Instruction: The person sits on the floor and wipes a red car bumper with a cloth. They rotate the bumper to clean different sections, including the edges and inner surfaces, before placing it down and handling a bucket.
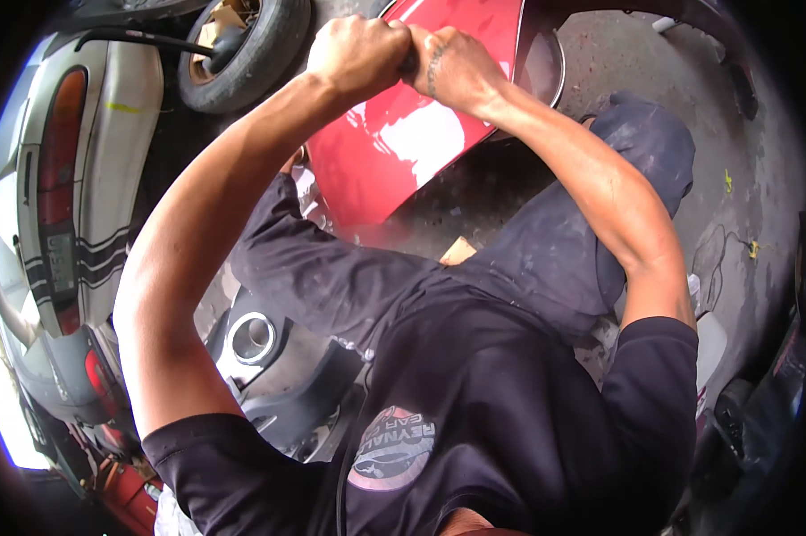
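A glossy red car body panel (354,170) lies in front of me, between my legs, with bright reflections on its surface. Over its far part, both my hands are held together at the knuckles. My left hand (358,58) is closed in a fist. Right beside it, my right hand (457,70) has its fingers curled in too. A small dark bit shows between the two hands; what they grip is mostly hidden by the fingers.
At far left stand a tyre (282,62) and a pale bumper (117,170) with a red tail light (61,147). A grey plastic part with a round ring (253,338) lies by my left leg. A dark curved part (734,62) arches at far right above the grey floor (617,58).
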The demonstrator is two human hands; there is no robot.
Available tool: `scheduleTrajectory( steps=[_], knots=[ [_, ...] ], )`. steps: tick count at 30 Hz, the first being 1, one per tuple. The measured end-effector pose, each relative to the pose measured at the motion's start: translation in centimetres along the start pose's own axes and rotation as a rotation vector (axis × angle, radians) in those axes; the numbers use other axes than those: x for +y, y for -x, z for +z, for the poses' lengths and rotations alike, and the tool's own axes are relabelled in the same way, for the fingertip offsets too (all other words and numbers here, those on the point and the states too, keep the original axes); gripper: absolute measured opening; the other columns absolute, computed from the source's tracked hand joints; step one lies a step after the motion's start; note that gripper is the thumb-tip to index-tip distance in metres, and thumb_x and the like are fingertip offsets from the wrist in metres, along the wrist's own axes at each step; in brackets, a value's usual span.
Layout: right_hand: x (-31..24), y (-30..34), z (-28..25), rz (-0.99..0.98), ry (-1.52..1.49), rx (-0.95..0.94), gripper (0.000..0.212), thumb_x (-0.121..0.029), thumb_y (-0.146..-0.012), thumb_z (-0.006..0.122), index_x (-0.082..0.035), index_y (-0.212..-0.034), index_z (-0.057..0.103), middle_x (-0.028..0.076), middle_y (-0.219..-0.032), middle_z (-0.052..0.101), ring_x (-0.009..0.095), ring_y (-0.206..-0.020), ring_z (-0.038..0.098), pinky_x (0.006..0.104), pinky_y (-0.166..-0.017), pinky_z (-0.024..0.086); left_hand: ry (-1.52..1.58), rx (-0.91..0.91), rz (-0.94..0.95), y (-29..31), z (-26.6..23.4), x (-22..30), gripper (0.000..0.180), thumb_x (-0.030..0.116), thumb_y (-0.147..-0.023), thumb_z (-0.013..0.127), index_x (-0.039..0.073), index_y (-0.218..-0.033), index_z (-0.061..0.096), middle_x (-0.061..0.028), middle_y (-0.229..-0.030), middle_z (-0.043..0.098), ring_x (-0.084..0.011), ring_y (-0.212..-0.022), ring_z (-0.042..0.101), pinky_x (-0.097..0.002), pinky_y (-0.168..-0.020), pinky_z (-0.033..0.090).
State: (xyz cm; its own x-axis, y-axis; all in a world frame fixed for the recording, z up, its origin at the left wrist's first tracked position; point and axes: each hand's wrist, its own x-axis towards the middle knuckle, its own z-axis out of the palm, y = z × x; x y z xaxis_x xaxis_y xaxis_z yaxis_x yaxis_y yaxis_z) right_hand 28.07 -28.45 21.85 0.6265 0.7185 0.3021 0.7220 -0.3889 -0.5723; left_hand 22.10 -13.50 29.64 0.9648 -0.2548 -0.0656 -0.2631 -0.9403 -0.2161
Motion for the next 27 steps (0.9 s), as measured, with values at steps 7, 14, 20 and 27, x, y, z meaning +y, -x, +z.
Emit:
scheduleTrajectory(
  steps=[7,14,20,27],
  knots=[
    [0.1,0.9,-0.5,-0.243,0.193,-0.052,0.033,-0.026,-0.089,0.066,-0.003,-0.11,0.054,0.024,-0.076,0.068,0.043,-0.069,0.07,0.053,-0.061,0.056,0.266,-0.093,-0.379,2.1,3.5,2.4,0.021,0.02,-0.079,0.067,0.003,-0.084,0.077,-0.0233,-0.079,0.072,-0.0392,-0.077,0.074,-0.0471,-0.074,0.059],
    [1.8,1.5,1.7,-0.516,0.322,0.01,0.014,-0.02,-0.085,0.064,-0.006,-0.09,0.064,0.016,-0.073,0.066,0.031,-0.06,0.069,0.0429,-0.053,0.055,0.772,-0.122,-0.69,3.7,6.3,4.2,0.03,0.026,-0.083,0.071,-0.003,-0.079,0.074,-0.0252,-0.079,0.072,-0.0359,-0.082,0.076,-0.0421,-0.069,0.059],
    [1.7,-0.2,1.4,-0.723,0.456,0.167,0.026,-0.019,-0.09,0.063,-0.012,-0.114,0.055,0.005,-0.089,0.063,0.023,-0.078,0.075,0.0333,-0.063,0.061,2.002,-0.366,-0.917,5.8,7.2,5.2,0.022,0.009,-0.086,0.07,0.008,-0.065,0.06,0.0037,-0.053,0.042,-0.0084,-0.043,0.031,-0.0296,-0.044,0.025],
    [0.7,1.5,-0.7,-0.574,0.124,-0.016,0.039,-0.017,-0.076,0.076,-0.007,-0.111,0.061,0.011,-0.107,0.059,0.028,-0.096,0.065,0.0389,-0.076,0.059,1.929,0.125,-0.617,8.9,7.6,3.7,0.024,0.025,-0.1,0.069,0.003,-0.111,0.066,0.0025,-0.078,0.059,-0.006,-0.064,0.05,-0.0256,-0.057,0.041]
  ],
)
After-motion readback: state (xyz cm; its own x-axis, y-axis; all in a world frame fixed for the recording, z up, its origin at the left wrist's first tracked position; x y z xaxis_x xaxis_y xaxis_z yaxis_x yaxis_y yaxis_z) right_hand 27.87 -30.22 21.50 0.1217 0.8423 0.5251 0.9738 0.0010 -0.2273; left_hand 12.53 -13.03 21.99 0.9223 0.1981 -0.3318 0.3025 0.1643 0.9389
